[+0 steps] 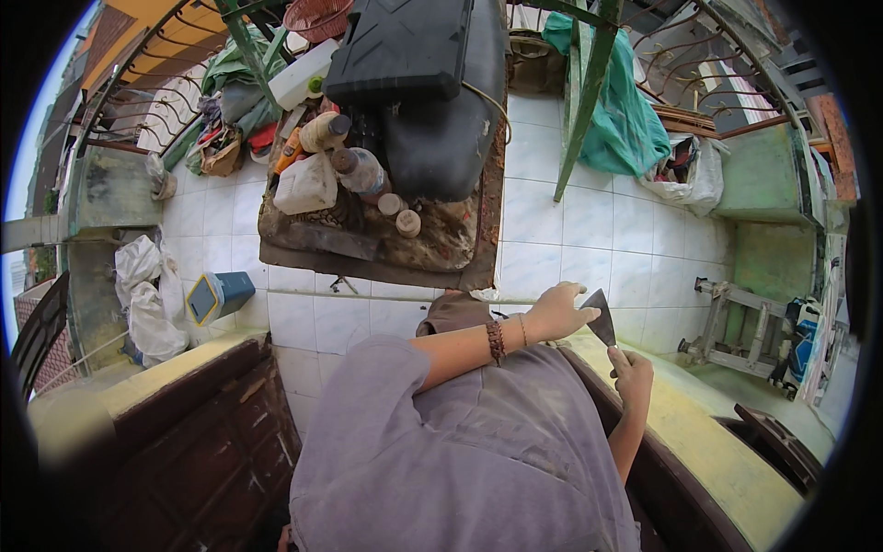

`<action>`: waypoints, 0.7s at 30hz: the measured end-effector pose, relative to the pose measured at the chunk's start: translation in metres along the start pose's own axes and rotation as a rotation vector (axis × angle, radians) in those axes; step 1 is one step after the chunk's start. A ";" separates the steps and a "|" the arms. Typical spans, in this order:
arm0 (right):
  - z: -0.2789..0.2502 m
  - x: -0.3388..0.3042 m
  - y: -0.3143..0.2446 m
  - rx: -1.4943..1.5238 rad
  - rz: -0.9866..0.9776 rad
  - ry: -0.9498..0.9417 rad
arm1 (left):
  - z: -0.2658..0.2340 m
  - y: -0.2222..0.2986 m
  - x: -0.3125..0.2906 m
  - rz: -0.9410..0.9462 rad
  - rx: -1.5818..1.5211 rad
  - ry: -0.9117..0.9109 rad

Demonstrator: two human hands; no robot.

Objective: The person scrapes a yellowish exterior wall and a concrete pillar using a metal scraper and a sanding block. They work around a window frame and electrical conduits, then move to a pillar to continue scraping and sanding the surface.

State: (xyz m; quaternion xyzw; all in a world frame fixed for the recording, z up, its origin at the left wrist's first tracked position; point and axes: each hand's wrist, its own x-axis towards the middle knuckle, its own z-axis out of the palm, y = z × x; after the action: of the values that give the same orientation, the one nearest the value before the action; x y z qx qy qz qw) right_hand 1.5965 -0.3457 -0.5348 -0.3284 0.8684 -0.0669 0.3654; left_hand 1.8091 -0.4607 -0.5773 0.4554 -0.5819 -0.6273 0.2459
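Note:
My right hand [632, 377] is closed around the handle of a putty knife, low at the right of my body. The knife's dark, flared blade [602, 318] points up and away from me. My left arm, with a brown beaded bracelet at the wrist, reaches across my front. At its end my left hand [554, 314] is beside the blade's left edge, thumb and fingers apart. A fingertip is at the blade's edge; whether it presses on the metal I cannot tell.
Ahead stands a stained work table [386, 253] with a black tool case [400, 51], a white jug [307, 186] and several bottles. A blue-grey bin [221, 296] and white sacks [152, 308] are on the left. A folded metal ladder [740, 331] lies right, near low yellow ledges.

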 end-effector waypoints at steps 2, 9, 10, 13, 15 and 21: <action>0.001 0.004 0.014 -0.017 0.031 0.055 | -0.063 0.035 -0.027 0.251 -0.041 -0.343; 0.010 0.011 0.042 0.015 0.109 0.012 | -0.391 0.053 -0.086 0.267 0.207 0.742; 0.012 0.011 0.041 0.032 0.124 0.012 | -0.417 0.035 -0.072 0.052 0.472 0.783; 0.012 0.011 0.032 0.023 0.082 0.062 | -0.446 -0.030 -0.036 0.147 0.856 0.575; 0.011 0.010 0.024 0.014 0.088 0.081 | -0.444 -0.065 -0.016 0.130 0.766 0.468; 0.010 0.005 0.022 0.024 0.146 0.073 | -0.465 -0.075 -0.011 0.067 0.675 0.480</action>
State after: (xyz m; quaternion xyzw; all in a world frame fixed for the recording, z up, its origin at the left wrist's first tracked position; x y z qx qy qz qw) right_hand 1.5891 -0.3306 -0.5530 -0.2573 0.9019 -0.0625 0.3413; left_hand 2.2291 -0.6716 -0.6032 0.6245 -0.6958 -0.2688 0.2317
